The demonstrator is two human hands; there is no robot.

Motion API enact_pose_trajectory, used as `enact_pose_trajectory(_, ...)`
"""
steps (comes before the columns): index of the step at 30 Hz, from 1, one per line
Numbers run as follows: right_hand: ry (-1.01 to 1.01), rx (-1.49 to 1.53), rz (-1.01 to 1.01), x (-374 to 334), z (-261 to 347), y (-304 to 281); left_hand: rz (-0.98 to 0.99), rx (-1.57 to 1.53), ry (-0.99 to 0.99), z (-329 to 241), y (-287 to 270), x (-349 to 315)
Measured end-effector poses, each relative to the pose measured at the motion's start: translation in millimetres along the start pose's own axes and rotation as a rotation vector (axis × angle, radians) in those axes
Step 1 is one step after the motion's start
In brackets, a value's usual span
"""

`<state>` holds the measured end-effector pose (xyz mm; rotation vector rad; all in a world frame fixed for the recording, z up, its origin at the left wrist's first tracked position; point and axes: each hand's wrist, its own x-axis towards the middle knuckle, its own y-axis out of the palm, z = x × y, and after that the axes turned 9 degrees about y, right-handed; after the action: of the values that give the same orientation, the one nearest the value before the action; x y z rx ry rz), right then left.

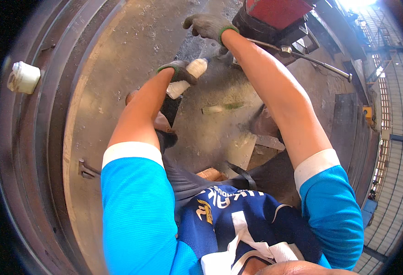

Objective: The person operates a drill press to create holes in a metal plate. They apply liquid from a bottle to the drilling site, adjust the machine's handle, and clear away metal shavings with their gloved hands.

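My left hand, in a grey glove with a green cuff, is closed round a pale, stubby thing that looks like a white-wrapped handle. Its upper end shows a blue band, and its kind is unclear. White material also shows below my fingers. Farther up and to the right, my right hand reaches over a dark flat metal piece, in a matching glove. Its fingers point left, slightly curled and apart, with nothing visible in them.
A red and black machine stands at the far right, near a metal rod with a knobbed end. Long steel beams run along the left, with a white tub on them. A narrow strip lies on the dusty floor.
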<state>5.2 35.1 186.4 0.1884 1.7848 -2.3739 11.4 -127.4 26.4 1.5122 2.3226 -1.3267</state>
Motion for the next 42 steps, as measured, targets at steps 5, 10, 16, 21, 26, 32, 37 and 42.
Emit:
enact_pose_trajectory(5, 0.121, 0.144, 0.046, -1.7, 4.3, -7.3, -0.054, -0.265, 0.165, -0.4, 3.7, 16.5)
enact_pose_trajectory(10, 0.022, -0.021, 0.033, 3.4, 1.6, -10.1, -0.011, -0.318, 0.123, -8.3, 4.2, 16.0)
enact_pose_trajectory(16, 0.033, 0.026, 0.045, -1.9, -0.4, -5.8, 0.063, -0.083, 0.02, -8.9, 7.0, 8.2)
enact_pose_trajectory(21, -0.034, 0.019, 0.017, -2.0, -4.1, -1.7, 0.075, 0.063, -0.117, -5.3, 8.0, 12.4)
enact_pose_trajectory(26, -0.048, -0.045, 0.01, -0.6, -3.5, -1.7, 0.086, 0.138, -0.053, -6.7, 8.8, 14.0)
enact_pose_trajectory(32, -0.04, -0.029, 0.006, 0.1, -4.7, 2.4, 0.072, 0.131, -0.08, -9.8, 5.7, 6.7)
enact_pose_trajectory(37, -0.075, -0.073, -0.027, 5.9, -9.0, 6.7, 0.049, -0.004, -0.041, -8.9, 5.1, -0.3)
enact_pose_trajectory(42, -0.077, -0.093, -0.016, 7.2, -10.3, 8.8, 0.002, -0.14, 0.113, -12.1, 6.6, 4.3)
